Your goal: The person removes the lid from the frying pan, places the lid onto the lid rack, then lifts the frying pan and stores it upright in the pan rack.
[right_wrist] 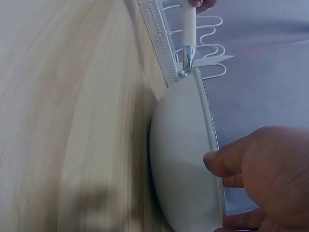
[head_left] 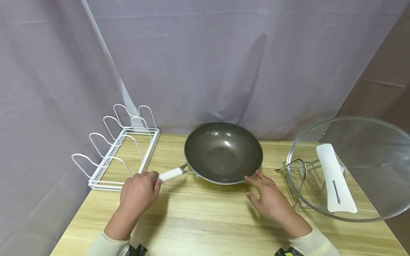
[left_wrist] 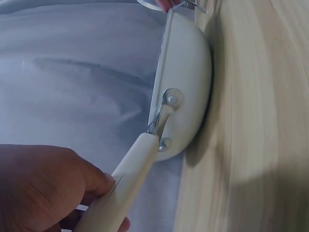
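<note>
A wok (head_left: 224, 156) with a dark inside and a cream outside stands upright on the table, its white handle (head_left: 171, 174) pointing to the left and toward me. My left hand (head_left: 140, 190) grips the end of that handle, thumb along its side in the left wrist view. At the wok's near right rim is my right hand (head_left: 270, 199). Two of its fingertips lie over the rim, and the thumb is spread apart, outside the wall. The right wrist view shows this thumb overlapping the cream wall (right_wrist: 181, 145) just below the rim.
A white wire rack (head_left: 147, 153) with several loops stands on the left of the wooden table (head_left: 205, 217). At the right, a large glass lid (head_left: 374, 160) with a white handle (head_left: 336, 181) leans on a metal wire stand (head_left: 289, 188). Grey cloth (head_left: 198, 64) hangs behind.
</note>
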`<state>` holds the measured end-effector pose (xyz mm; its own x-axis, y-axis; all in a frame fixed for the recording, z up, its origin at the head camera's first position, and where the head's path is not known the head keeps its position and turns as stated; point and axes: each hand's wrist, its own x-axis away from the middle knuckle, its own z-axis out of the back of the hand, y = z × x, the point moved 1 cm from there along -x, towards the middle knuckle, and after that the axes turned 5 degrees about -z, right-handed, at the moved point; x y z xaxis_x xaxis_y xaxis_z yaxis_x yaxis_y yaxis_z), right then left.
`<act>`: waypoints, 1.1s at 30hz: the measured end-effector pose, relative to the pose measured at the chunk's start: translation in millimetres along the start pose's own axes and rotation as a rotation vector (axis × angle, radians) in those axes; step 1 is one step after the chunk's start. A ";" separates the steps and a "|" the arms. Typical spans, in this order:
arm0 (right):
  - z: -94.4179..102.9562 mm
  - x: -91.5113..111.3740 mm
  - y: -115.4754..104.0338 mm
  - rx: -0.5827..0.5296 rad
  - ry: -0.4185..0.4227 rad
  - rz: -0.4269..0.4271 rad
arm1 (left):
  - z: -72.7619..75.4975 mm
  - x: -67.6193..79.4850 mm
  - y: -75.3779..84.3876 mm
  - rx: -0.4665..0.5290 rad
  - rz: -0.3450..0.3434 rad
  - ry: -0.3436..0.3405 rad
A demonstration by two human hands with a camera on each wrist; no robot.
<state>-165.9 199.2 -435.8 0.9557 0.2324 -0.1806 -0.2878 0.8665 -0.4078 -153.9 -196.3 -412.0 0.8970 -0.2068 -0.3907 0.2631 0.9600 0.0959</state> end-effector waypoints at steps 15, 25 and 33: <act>-0.4 -12.4 11.2 0.013 -0.047 -0.035 | -0.3 -1.0 13.1 0.011 0.034 -0.016; 1.0 -25.2 17.9 0.010 -0.044 -0.028 | -0.6 0.2 24.5 0.008 0.038 -0.007; -0.5 -32.9 23.9 -0.005 -0.048 -0.037 | 0.3 1.1 34.7 0.022 0.070 -0.034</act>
<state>-204.2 212.0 -440.1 0.9676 0.2209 -0.1224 -0.2521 0.8728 -0.4178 -143.7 -163.3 -408.7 0.9249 -0.1457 -0.3513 0.2067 0.9680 0.1426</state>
